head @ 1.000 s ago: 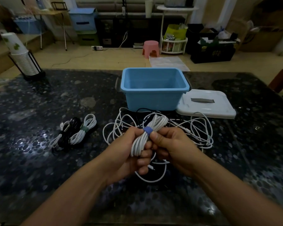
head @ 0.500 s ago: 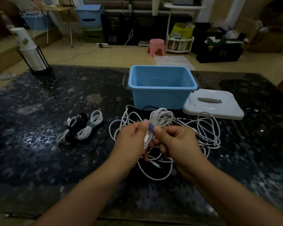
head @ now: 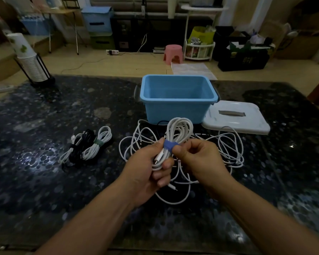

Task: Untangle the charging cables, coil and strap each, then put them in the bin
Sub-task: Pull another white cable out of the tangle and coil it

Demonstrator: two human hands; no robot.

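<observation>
both hands on a coiled white cable, blue strap at the middle

left hand (head: pixel 145 166) grips the white coil (head: pixel 177 133) around its lower half, fingers curled round the strands, one plug end poking out by the fingertips. right hand (head: pixel 199 159) pinches the blue strap (head: pixel 168 145) between thumb and forefinger at the coil's waist; the strap goes round the bundle. the coil is held above the table, upper loops standing up past the hands.

under and around the grip: loose white cables (head: pixel 228 144) still tangled on the dark speckled table (head: pixel 44 181), loops spreading left, right and toward the person, one plug end lying just below the left hand. a dark cable is mixed in behind the coil, hard to trace.

just behind the grip: the blue bin (head: pixel 177 107), open, nothing visible inside. right of the bin, touching or just beside it, a white lid (head: pixel 236 118) lying flat with a grey handle slot.

left of the grip, apart from the tangle: strapped bundles (head: pixel 88 146), white and black coils side by side, one white coil with a green strap. exact count unclear.

far left, at the table's back edge: a stack of paper cups (head: pixel 29 59) in a black wire holder, green leaf print on the top cup.

no readable writing or brand anywhere; background clutter is blurred.
</observation>
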